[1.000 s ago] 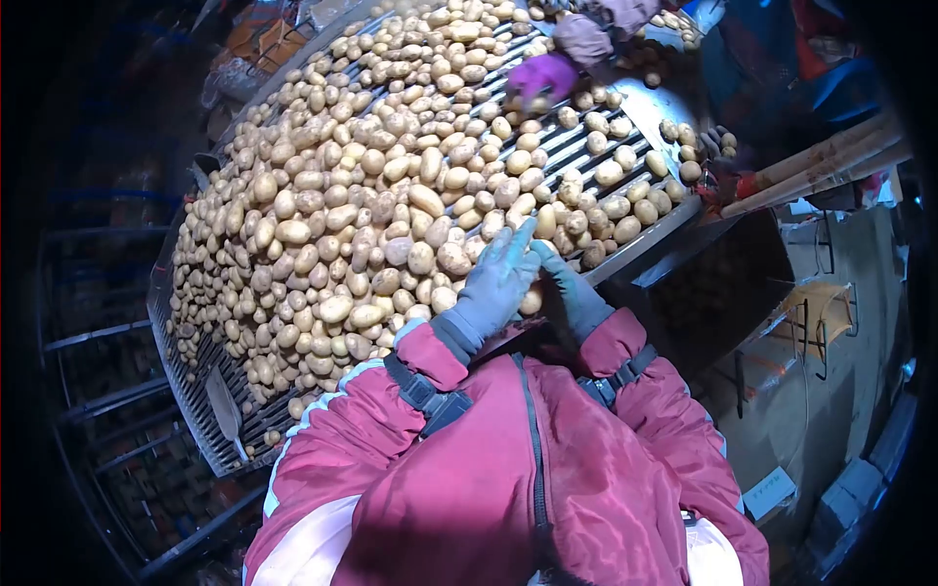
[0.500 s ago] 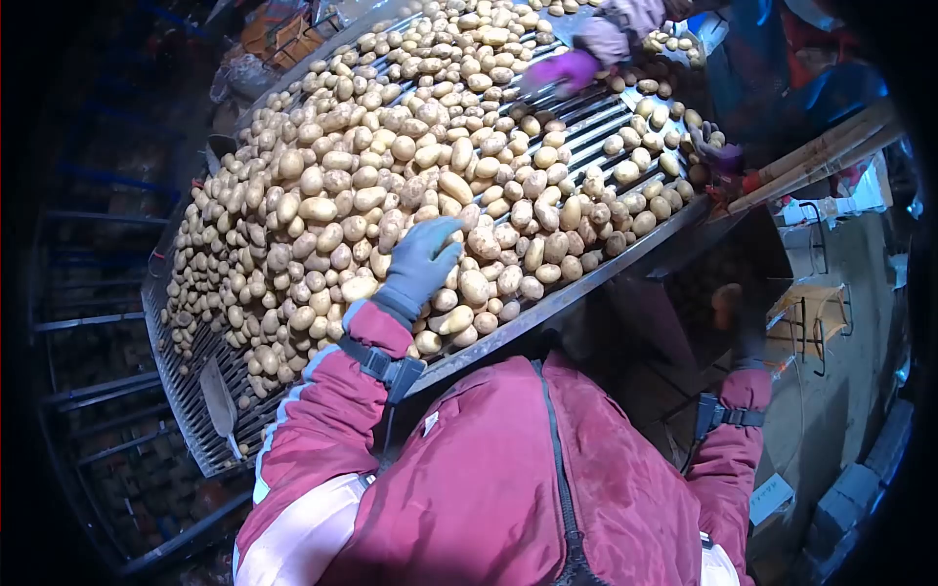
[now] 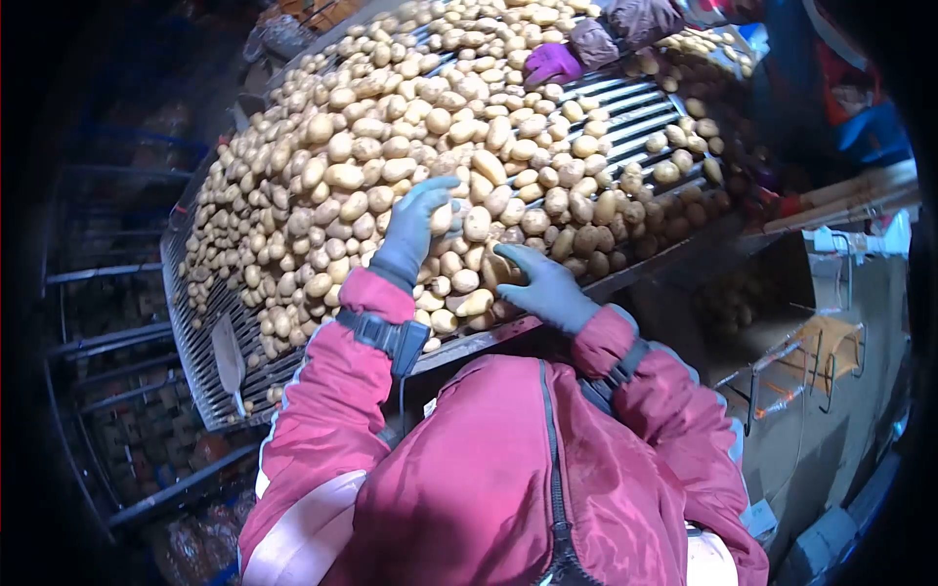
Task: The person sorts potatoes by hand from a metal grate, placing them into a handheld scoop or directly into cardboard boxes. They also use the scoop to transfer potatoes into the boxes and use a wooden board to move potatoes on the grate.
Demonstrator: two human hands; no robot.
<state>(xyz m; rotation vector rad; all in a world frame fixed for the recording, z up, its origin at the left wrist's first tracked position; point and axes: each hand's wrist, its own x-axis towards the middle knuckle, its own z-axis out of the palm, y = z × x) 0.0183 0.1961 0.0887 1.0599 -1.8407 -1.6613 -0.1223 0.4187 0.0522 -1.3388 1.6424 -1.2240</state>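
Note:
My left hand (image 3: 418, 227), in a grey-blue glove, has its fingers and thumb curved round a potato (image 3: 442, 218) at the near side of a large potato heap (image 3: 366, 151). To its right, my right hand (image 3: 547, 283), gloved alike, reaches over the front edge of the slatted metal table (image 3: 640, 122). Its fingers and thumb are apart beside the nearest potatoes, with nothing visibly gripped.
A co-worker's purple-gloved hand (image 3: 553, 64) is over the far potatoes. A flat scoop-like tool (image 3: 228, 354) lies on the slats at left. Below the table's right edge is a dark bin (image 3: 747, 293), with a wire-framed stand (image 3: 831, 350) beside it.
My right hand has come up from the bin area at lower right to the potatoes. My left hand has taken hold of a potato. The view has shifted, and the co-worker's hand has moved.

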